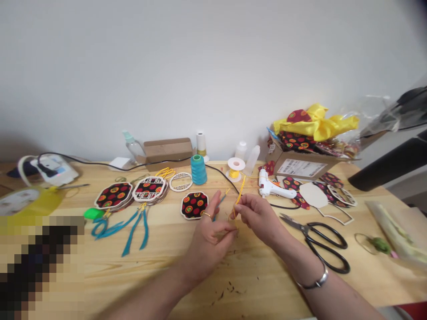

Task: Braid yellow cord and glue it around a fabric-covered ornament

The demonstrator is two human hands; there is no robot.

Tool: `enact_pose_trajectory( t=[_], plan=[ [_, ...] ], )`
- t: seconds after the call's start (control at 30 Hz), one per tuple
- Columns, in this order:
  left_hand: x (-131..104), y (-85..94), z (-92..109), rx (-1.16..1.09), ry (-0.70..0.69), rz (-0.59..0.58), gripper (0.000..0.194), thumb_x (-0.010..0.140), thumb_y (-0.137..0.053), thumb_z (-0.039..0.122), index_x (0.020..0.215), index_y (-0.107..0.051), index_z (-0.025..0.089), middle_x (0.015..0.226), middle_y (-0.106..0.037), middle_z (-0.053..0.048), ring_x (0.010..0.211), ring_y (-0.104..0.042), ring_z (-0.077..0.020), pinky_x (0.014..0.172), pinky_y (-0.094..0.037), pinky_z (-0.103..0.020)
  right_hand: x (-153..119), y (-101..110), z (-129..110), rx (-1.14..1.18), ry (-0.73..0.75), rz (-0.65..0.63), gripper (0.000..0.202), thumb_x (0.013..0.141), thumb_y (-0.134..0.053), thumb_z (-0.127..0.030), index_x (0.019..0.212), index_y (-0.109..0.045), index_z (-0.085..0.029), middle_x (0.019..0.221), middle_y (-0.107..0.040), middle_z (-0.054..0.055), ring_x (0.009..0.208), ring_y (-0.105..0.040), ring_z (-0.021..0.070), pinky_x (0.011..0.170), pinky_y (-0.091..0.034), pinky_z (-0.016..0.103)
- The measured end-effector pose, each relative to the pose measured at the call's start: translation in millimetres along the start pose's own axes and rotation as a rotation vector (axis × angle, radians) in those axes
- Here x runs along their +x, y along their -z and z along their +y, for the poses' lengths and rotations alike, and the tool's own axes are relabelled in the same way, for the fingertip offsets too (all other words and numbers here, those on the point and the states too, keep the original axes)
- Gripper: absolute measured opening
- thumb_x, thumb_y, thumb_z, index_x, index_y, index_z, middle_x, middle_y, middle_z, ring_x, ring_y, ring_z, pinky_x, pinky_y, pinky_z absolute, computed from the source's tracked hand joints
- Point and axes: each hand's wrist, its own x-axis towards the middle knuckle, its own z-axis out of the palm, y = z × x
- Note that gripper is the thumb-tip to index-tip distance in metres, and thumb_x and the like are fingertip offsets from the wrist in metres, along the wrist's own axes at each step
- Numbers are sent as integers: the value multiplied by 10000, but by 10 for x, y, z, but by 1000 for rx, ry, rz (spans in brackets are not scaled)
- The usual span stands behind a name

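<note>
Near the middle of the table, my left hand (213,231) pinches the lower part of a thin yellow cord (240,192) between thumb and forefinger, its other fingers raised. My right hand (255,215) is closed on the same cord just above and to the right. The cord's upper part sticks up past my right fingertips. Behind my left fingers runs a thin teal strand with a yellow end (227,193). A patterned fabric piece with a pale rim (194,205) lies beside my left hand, partly covered by it.
Black-handled scissors (305,230) and a white glue gun (275,189) lie at the right. Behind stand a teal thread cone (199,170), a yellow spool (235,169) and a box of fabric (298,166). Stacked ornaments (149,189) with teal tassels (135,231) lie left.
</note>
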Motion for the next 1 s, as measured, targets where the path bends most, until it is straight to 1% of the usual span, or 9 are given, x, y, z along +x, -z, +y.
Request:
enact_pose_trajectory(
  t=[0.13,0.27,0.37,0.43,0.57,0.67,0.73,0.83,1.0],
  plan=[
    [19,10,7,-109,56,-31,133,752,-555,166,698,-675,187,1464,-165,-60,1254,-350,-270,1022,-300,-409,-17,-25,-24,136,-54,-70,124,759,-486,-248,660,-468,-175,587,-590,-8,410,-338,57,403,-265,195],
    [40,42,69,-215,93,-27,67,730,-578,146,731,-630,188,1337,-406,-102,1177,-450,-244,1015,-299,-389,-18,-26,-16,121,-27,-89,124,742,-506,-240,644,-468,-174,510,-486,-45,431,-362,60,402,-267,185],
    [65,62,97,-498,228,-14,151,737,-584,169,875,-542,215,1236,-499,-84,956,-589,-189,874,-429,-365,-15,-19,-10,57,-7,-91,122,742,-495,-210,629,-465,-176,498,-454,-54,451,-389,68,426,-290,190],
    [87,75,89,-635,317,-28,229,741,-586,191,952,-502,220,1179,-523,-73,773,-616,-137,751,-475,-323,-14,-16,-8,7,12,-99,128,747,-489,-202,624,-463,-179,508,-469,-50,467,-412,75,450,-311,198],
    [129,107,46,-667,417,-47,265,735,-596,251,987,-559,178,977,-576,-48,558,-509,-62,565,-438,-233,-12,-8,4,-120,61,-77,142,744,-503,-198,604,-486,-177,523,-481,-43,497,-419,85,496,-336,210],
    [147,134,42,-612,493,-85,252,727,-604,313,926,-631,161,823,-590,-29,537,-442,-57,471,-341,-181,-8,12,10,-167,73,-94,142,747,-500,-184,605,-503,-173,533,-495,-37,508,-421,85,504,-329,208],
    [153,149,56,-553,503,-99,237,729,-599,335,869,-663,154,733,-577,-16,521,-411,-55,447,-291,-172,-6,26,5,-164,72,-107,140,751,-499,-182,612,-505,-172,534,-496,-37,509,-424,85,500,-323,207],
    [157,161,74,-504,490,-103,230,732,-595,351,766,-677,139,628,-517,11,454,-335,-38,405,-225,-172,-5,38,-16,-139,50,-120,144,750,-511,-193,608,-503,-170,523,-485,-41,499,-419,83,491,-315,206],
    [155,160,65,-631,576,-112,175,701,-633,315,746,-670,149,507,-365,69,388,-220,-21,361,-126,-174,-2,34,-41,-87,-3,-154,139,739,-537,-211,612,-512,-160,516,-484,-42,489,-420,78,483,-309,204]
  ],
)
